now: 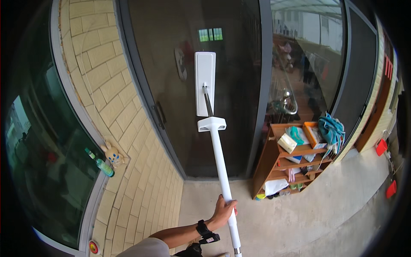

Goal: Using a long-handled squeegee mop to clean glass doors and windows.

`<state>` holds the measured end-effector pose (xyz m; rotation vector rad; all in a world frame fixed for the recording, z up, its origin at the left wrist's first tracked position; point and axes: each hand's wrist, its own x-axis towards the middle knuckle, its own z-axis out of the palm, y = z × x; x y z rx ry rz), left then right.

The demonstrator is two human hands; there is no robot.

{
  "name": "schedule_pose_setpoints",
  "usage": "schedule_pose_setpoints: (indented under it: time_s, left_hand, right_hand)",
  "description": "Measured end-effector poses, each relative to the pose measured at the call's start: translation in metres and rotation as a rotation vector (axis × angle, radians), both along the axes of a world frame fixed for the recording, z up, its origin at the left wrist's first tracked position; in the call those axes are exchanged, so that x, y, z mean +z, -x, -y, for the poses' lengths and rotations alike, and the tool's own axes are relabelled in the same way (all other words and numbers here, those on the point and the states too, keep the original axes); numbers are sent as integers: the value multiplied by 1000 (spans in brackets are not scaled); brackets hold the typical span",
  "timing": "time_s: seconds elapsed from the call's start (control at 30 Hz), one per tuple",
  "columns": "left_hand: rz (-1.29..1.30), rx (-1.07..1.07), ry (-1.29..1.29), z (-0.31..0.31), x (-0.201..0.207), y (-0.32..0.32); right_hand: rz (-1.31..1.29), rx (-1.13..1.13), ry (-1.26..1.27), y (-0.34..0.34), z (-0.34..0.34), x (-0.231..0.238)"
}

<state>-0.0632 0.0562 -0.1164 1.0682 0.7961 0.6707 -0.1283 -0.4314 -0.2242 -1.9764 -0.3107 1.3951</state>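
Note:
My left hand (pixel 222 210) is wrapped around the white pole of a flat mop (pixel 220 160), low on its length. A black strap with a small box sits on that wrist. From the hand the pole rises away from me to a white slider collar and a thin metal neck. The long, flat white mop head (pixel 200 66) is upright against the dark glass door (pixel 239 85), its back toward me. Whether its pad touches the glass is hidden. My right hand is out of view.
A brown wooden shelf rack (pixel 274 165) with boxes, a blue cloth and shoes stands right of the door. At left, a green bottle (pixel 102 165) and a rabbit figure (pixel 112 155) sit on the ledge by the tiled wall (pixel 105 77). Red dustpans (pixel 381 147) are far right.

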Motion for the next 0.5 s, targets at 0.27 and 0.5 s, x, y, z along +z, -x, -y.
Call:
schedule_pose_setpoints:
  time_s: [0.27,0.5]
  left_hand:
    - [140,20,-625,-64,148,-16]
    - [362,-17,-618,-123,290,-18]
  right_hand:
    - [167,211,-243,-68,-102,14]
    - [-506,172,-691,-112,-230,114]
